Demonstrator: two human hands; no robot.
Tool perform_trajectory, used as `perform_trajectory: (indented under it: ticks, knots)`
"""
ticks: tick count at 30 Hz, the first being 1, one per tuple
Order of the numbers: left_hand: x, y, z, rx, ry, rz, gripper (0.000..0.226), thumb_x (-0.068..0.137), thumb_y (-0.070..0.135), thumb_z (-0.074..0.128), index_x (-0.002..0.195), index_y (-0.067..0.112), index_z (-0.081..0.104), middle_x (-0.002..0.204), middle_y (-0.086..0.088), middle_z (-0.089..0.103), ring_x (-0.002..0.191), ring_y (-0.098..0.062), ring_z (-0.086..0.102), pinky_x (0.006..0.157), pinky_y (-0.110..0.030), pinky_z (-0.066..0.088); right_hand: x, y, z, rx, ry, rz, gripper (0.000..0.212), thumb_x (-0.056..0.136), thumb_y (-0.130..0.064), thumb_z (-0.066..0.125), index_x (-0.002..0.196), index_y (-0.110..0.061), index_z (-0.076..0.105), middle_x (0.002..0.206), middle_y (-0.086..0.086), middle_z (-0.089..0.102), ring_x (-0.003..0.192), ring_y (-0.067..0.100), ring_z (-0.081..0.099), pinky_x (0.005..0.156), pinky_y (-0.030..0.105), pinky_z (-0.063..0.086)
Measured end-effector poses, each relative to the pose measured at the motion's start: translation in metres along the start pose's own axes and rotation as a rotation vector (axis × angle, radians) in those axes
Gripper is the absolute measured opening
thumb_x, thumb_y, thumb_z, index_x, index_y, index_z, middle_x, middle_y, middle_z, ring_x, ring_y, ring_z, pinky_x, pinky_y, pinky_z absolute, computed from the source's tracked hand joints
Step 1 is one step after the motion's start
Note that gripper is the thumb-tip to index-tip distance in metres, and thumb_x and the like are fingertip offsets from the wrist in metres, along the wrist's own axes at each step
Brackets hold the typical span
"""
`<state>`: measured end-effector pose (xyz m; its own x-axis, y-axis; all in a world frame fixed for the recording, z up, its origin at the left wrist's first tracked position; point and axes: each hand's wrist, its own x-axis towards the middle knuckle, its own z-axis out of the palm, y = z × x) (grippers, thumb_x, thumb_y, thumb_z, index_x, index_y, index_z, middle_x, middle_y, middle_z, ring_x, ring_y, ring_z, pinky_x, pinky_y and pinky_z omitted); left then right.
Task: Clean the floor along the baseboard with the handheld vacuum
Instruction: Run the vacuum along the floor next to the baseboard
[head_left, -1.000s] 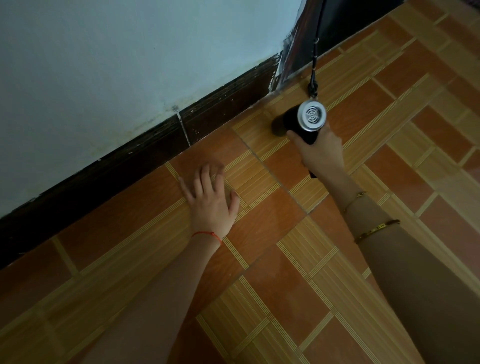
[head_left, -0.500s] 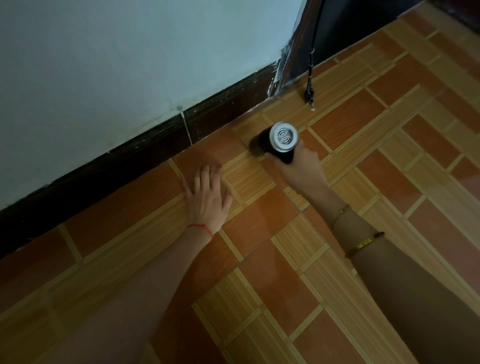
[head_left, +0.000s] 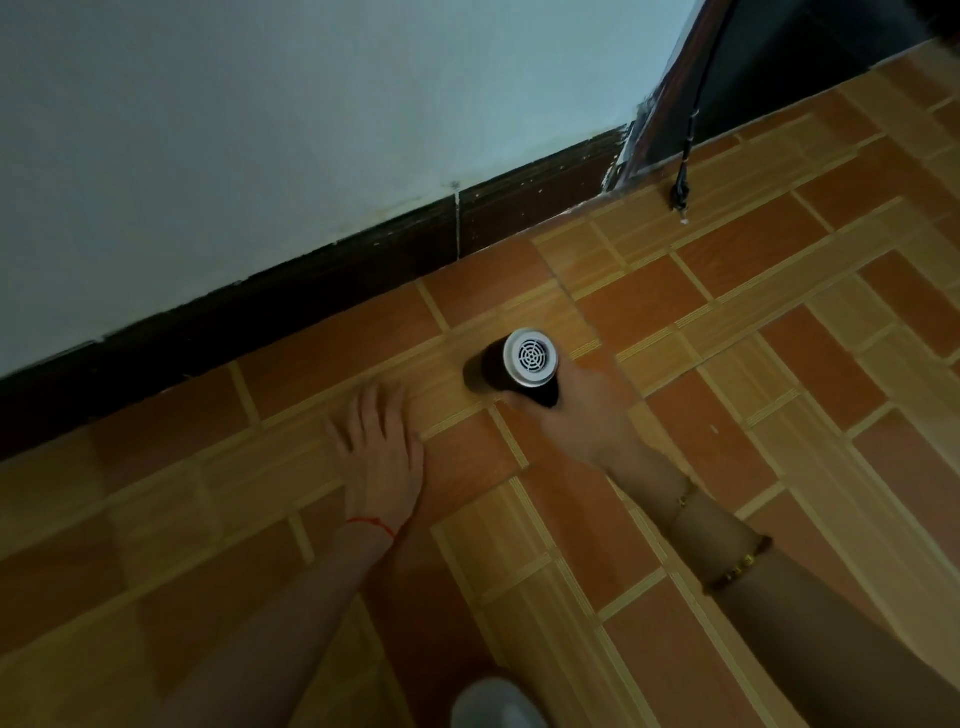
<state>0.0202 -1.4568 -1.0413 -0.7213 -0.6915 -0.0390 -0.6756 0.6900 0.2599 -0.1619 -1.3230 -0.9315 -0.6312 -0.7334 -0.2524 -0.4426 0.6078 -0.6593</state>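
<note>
My right hand (head_left: 582, 415) grips the handheld vacuum (head_left: 511, 364), a black cylinder with a round silver grille at its rear end facing me. Its nozzle end points down and left at the tiled floor (head_left: 727, 467), a little out from the dark baseboard (head_left: 395, 249). My left hand (head_left: 382, 452) lies flat on the floor with fingers spread, just left of the vacuum and apart from it. The nozzle tip is hidden behind the vacuum body.
A pale wall (head_left: 311, 130) rises above the baseboard. At the upper right, a dark doorway (head_left: 810, 47) opens, with a black cord (head_left: 683, 171) hanging down to the floor. A pale rounded object (head_left: 493, 701) shows at the bottom edge.
My right hand has drawn the vacuum leftward along the floor, away from the doorway corner and the cord, closer to my left hand. My left hand stays flat on the floor.
</note>
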Motion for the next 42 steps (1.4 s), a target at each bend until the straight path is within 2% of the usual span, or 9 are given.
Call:
perform_trajectory:
  ticks: [3, 7, 15, 17, 23, 27, 32, 35, 42]
  knots:
    - [-0.011, -0.011, -0.002, 0.001, 0.020, -0.044, 0.054, 0.100, 0.036, 0.024, 0.146, 0.012, 0.038, 0.149, -0.022, 0.041, 0.142, -0.040, 0.034, 0.113, -0.073, 0.020, -0.012, -0.008, 0.012, 0.075, -0.077, -0.011, 0.070, 0.088, -0.045, 0.066, 0.146, -0.026, 0.034, 0.130, -0.005, 0.061, 0.117, 0.014, 0.057, 0.095, 0.028, 0.045]
    - [-0.018, -0.027, 0.000, 0.022, 0.005, -0.053, 0.054, 0.100, 0.036, 0.023, 0.146, 0.011, 0.039, 0.151, -0.021, 0.039, 0.143, -0.038, 0.033, 0.114, -0.073, 0.017, -0.015, -0.012, 0.015, 0.014, -0.020, 0.031, 0.068, 0.087, -0.046, 0.067, 0.144, -0.024, 0.038, 0.121, -0.003, 0.065, 0.109, 0.015, 0.060, 0.083, 0.025, 0.046]
    - [-0.019, -0.033, 0.004, -0.001, 0.011, -0.061, 0.054, 0.097, 0.033, 0.027, 0.146, 0.013, 0.039, 0.153, -0.018, 0.037, 0.145, -0.036, 0.030, 0.116, -0.071, 0.013, -0.001, -0.008, 0.009, -0.104, 0.206, 0.149, 0.066, 0.085, -0.051, 0.065, 0.140, -0.022, 0.042, 0.113, 0.005, 0.069, 0.104, 0.028, 0.064, 0.082, 0.041, 0.054]
    - [-0.020, -0.033, 0.004, -0.012, 0.010, -0.061, 0.055, 0.097, 0.034, 0.026, 0.147, 0.014, 0.038, 0.153, -0.016, 0.036, 0.146, -0.034, 0.029, 0.116, -0.070, 0.012, -0.004, -0.011, 0.015, -0.075, 0.180, 0.114, 0.066, 0.085, -0.050, 0.066, 0.139, -0.022, 0.042, 0.112, 0.005, 0.069, 0.102, 0.028, 0.065, 0.082, 0.044, 0.055]
    - [-0.019, -0.035, 0.000, -0.044, 0.021, -0.054, 0.053, 0.099, 0.037, 0.029, 0.147, 0.017, 0.039, 0.153, -0.014, 0.037, 0.146, -0.031, 0.030, 0.117, -0.069, 0.014, -0.016, -0.034, 0.039, -0.018, -0.067, -0.039, 0.069, 0.086, -0.049, 0.067, 0.144, -0.029, 0.036, 0.120, -0.007, 0.067, 0.108, 0.014, 0.062, 0.084, 0.026, 0.047]
    - [-0.025, -0.050, -0.008, -0.014, 0.013, -0.075, 0.053, 0.099, 0.039, 0.029, 0.148, 0.020, 0.038, 0.154, -0.013, 0.038, 0.145, -0.032, 0.031, 0.114, -0.069, 0.022, -0.006, -0.041, 0.047, 0.006, -0.058, -0.037, 0.067, 0.085, -0.047, 0.069, 0.142, -0.026, 0.040, 0.120, -0.007, 0.065, 0.107, 0.010, 0.059, 0.075, 0.016, 0.044]
    - [-0.050, -0.085, -0.020, 0.010, 0.057, -0.173, 0.054, 0.097, 0.036, 0.028, 0.146, 0.019, 0.042, 0.153, -0.015, 0.039, 0.145, -0.035, 0.029, 0.118, -0.067, 0.014, 0.015, -0.052, 0.050, -0.069, 0.085, -0.061, 0.064, 0.087, -0.047, 0.066, 0.140, -0.021, 0.042, 0.118, -0.002, 0.067, 0.105, 0.019, 0.063, 0.082, 0.038, 0.054]
    - [-0.064, -0.107, -0.025, 0.013, 0.061, -0.265, 0.058, 0.096, 0.037, 0.025, 0.148, 0.019, 0.041, 0.155, -0.017, 0.036, 0.146, -0.037, 0.026, 0.119, -0.065, 0.010, 0.021, -0.066, 0.060, -0.086, 0.109, -0.115, 0.060, 0.087, -0.044, 0.067, 0.136, -0.018, 0.046, 0.121, 0.001, 0.066, 0.109, 0.021, 0.062, 0.083, 0.036, 0.052]
    - [-0.086, -0.132, -0.025, -0.028, 0.052, -0.371, 0.060, 0.095, 0.039, 0.024, 0.151, 0.018, 0.034, 0.159, -0.014, 0.031, 0.150, -0.035, 0.021, 0.116, -0.072, 0.007, 0.016, -0.099, 0.108, -0.100, -0.179, -0.255, 0.064, 0.085, -0.054, 0.064, 0.137, -0.023, 0.045, 0.118, -0.003, 0.067, 0.108, 0.017, 0.062, 0.082, 0.033, 0.053]
